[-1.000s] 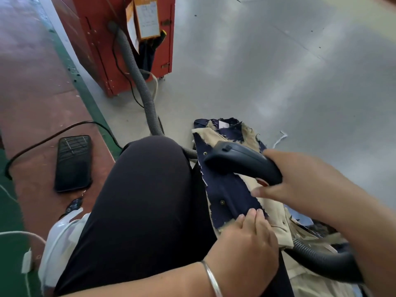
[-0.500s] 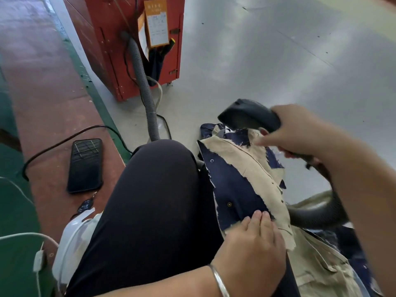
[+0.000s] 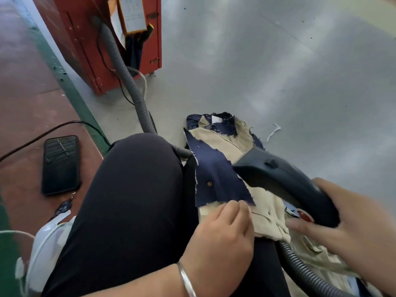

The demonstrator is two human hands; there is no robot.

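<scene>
**Nozzle back down on the shirt**

At the far left the phone (image 3: 61,165) lies on the red floor, and behind it the red machine (image 3: 85,50) feeds the grey hose (image 3: 126,71) that runs down past our knee. None of that has moved.

The navy and beige shirt (image 3: 214,179) lies draped over our right thigh, its collar end hanging toward the grey floor. Our left hand (image 3: 220,236) stays at its near edge, fingers (image 3: 233,205) bent with the tips pressing the cloth down. We cannot tell whether the hidden thumb pinches it.

The change is on the right. Half a second ago the nozzle (image 3: 276,179) hung lifted above the collar. Now it sits low on the middle of the shirt, mouth on the seam between navy and beige. Our right hand (image 3: 353,221) has its fingers wrapped round the handle.

We judge that a fresh suction stroke is beginning, so the cleaning goes on pass by pass.
</scene>
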